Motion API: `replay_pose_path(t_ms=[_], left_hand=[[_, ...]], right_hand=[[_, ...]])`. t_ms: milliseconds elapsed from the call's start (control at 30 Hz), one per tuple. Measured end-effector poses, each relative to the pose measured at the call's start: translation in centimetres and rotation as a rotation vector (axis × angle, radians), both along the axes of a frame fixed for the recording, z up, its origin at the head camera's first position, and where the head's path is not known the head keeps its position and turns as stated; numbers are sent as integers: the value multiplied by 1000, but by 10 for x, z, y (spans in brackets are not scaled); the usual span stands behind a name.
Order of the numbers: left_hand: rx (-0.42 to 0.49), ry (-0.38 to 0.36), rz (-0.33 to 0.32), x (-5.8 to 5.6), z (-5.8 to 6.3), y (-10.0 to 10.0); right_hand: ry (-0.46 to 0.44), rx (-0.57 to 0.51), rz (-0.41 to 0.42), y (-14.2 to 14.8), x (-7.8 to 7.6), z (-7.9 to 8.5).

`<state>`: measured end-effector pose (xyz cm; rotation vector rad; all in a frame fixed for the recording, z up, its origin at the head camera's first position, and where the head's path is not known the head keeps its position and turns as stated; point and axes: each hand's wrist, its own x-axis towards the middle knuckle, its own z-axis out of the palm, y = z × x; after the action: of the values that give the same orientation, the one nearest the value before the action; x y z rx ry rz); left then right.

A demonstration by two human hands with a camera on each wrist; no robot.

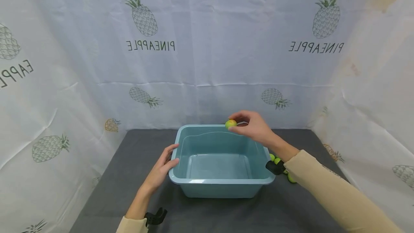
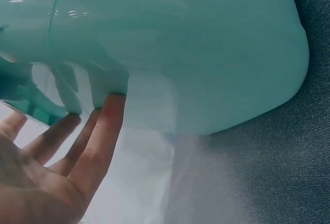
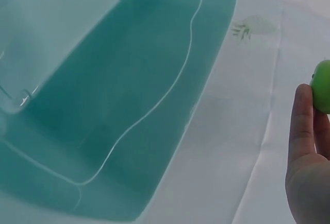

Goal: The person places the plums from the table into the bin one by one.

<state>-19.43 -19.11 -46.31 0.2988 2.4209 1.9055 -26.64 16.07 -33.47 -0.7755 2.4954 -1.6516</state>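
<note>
One small green fruit [image 1: 230,124], with an orange-red blush on top, sits at the fingertips of your right hand [image 1: 253,127], which pinches it between thumb and fingers. The blue-green basin [image 1: 223,181] stands below that hand and to its left, and the fruit is up near its far rim; you cannot tell from these views whether it is directly over the inside. In the right wrist view, the edge cuts the fruit off just above your fingers.

Your left hand [image 1: 161,166] has the basin directly to its right: the fingers are spread and nearly straight, tips touching the outer wall, with the thumb at the rim.

Below and behind your right hand, more green fruits [image 1: 292,178] lie on the dark grey table [image 1: 129,175], just beside the basin, partly hidden by your arm. A black band [image 1: 275,168] sits at your right wrist, next to a beige sleeve [image 1: 336,190]. Beyond both hands hangs a white curtain [image 1: 223,46] printed with pineapples and mirrored lettering.
</note>
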Motion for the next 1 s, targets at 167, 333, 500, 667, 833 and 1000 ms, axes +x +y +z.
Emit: replay_pose_path(t_ms=[167,333,500,667,833,1000], left_hand=[[-1,4,-2,0,0,0],[4,-2,-8,0,0,0],[7,-3,-4,2,1,-1],[0,2,-4,2,1,-1],[-22,14,-7,1,3,-3],[-50,23,-16,-1,5,-3]], right_hand=[[12,27,24,-18,-9,-7],[43,61,75,-34,-17,-17],[50,85,106,-46,-21,-26],[30,109,111,-56,-27,-37],[19,154,116,-66,-32,-49],[0,207,129,-71,-37,-59]])
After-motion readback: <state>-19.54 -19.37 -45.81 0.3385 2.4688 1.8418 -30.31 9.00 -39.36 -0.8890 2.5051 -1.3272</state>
